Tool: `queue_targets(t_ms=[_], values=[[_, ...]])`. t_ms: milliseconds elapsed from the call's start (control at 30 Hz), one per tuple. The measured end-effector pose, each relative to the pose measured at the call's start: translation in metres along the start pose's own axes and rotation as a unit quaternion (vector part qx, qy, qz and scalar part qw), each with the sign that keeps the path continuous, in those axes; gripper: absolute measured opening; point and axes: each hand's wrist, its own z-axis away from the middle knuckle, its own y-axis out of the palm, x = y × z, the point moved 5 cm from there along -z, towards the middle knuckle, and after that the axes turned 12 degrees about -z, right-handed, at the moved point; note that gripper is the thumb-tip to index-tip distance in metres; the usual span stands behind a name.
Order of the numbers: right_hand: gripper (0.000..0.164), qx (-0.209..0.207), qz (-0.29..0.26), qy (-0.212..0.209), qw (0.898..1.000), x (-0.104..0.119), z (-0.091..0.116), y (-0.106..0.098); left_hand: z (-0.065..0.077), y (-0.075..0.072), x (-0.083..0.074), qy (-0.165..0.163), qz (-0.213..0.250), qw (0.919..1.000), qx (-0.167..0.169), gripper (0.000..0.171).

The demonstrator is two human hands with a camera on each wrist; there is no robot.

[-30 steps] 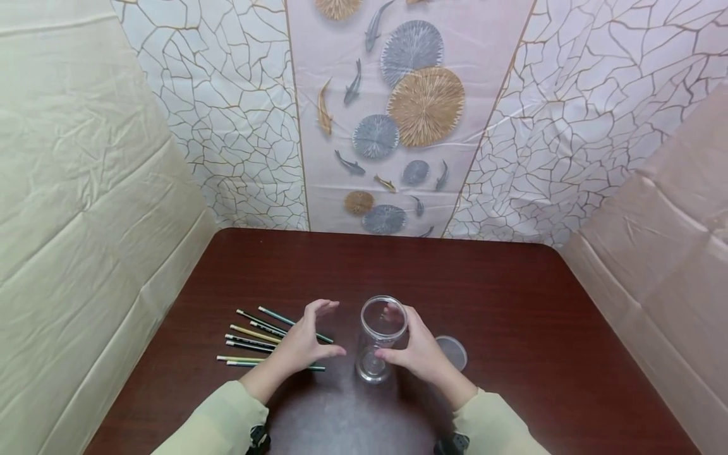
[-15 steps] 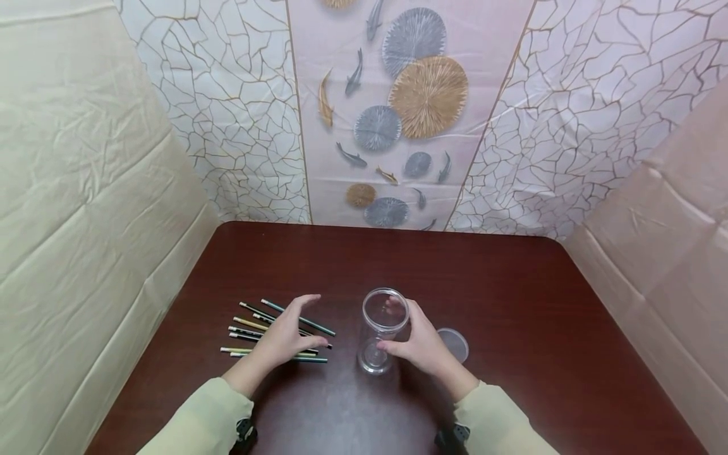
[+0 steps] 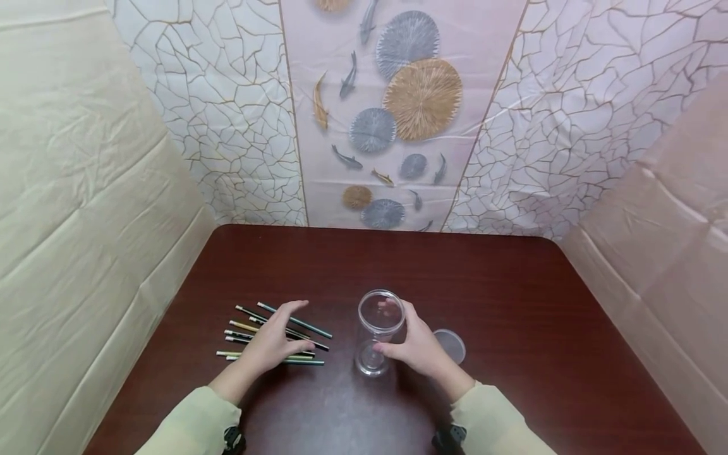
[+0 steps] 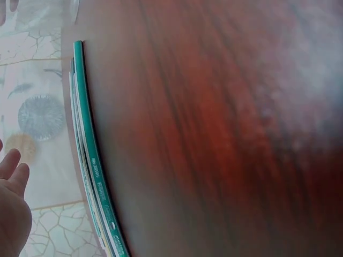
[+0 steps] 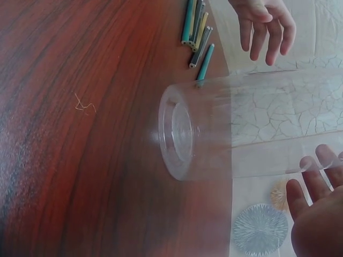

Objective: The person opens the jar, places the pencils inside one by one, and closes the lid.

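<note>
A tall clear jar [image 3: 371, 338] stands upright and uncapped on the dark table, with nothing inside it. My right hand [image 3: 418, 346] holds it from the right, thumb in front and fingertips behind; in the right wrist view the fingers [image 5: 316, 179] lie along its side. Over the pile of pencils [image 3: 309, 327] hovers my left hand [image 3: 267, 346], fingers spread and thumb apart, holding nothing. Several green, yellow and dark pencils lie roughly side by side, partly hidden under that hand. The left wrist view shows a green pencil [image 4: 92, 144] closest, below the hand.
A round clear lid [image 3: 450, 345] lies flat on the table [image 3: 483, 284], just right of my right hand. Patterned cloth [image 3: 239, 114] hangs behind the table, and cream cloth walls [image 3: 85, 221] close in both sides.
My left hand has moved left, away from the jar, and is now over the pencils. The right hand stays on the jar, which has not moved on the table.
</note>
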Motion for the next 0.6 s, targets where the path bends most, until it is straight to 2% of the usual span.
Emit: queue_targets(t_ms=[233, 600], values=[[0.078, 0.000, 0.003, -0.011, 1.000, -0.0016, 0.0002, 0.0008, 0.0025, -0.0004, 0.0011, -0.002, 0.010, 0.9999, -0.006, 0.082], [0.080, 0.007, 0.000, -0.027, 1.000, -0.0011, 0.0002, 0.0015, 0.0055, 0.0027, 0.0004, -0.009, 0.015, 0.9998, 0.006, 0.081]])
